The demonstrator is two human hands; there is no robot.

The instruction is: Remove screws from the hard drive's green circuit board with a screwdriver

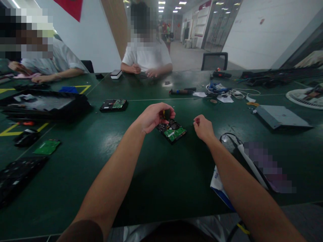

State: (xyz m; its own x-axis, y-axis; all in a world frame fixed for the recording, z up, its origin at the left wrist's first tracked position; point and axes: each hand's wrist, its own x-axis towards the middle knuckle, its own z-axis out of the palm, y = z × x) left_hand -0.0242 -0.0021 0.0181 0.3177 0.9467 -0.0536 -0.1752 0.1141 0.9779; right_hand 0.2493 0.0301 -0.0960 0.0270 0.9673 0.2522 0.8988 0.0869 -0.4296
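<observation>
A hard drive (174,133) lies on the green table with its green circuit board facing up. Over its far left part, my left hand (157,117) is closed around a short screwdriver (166,114) with a dark, yellow-marked handle. My fingers hide most of the shaft, and I cannot tell whether the tip touches the drive. To the right of the drive, my right hand (203,127) is closed in a pinch just above the table. Whatever is between those fingertips, if anything, is too small to make out.
Another hard drive (114,105) lies to the left, near a large black tray (45,104). A loose green circuit board (47,147) is at left. On the right are a grey metal box (282,116) and tangled cables (219,89). Two people sit across the table.
</observation>
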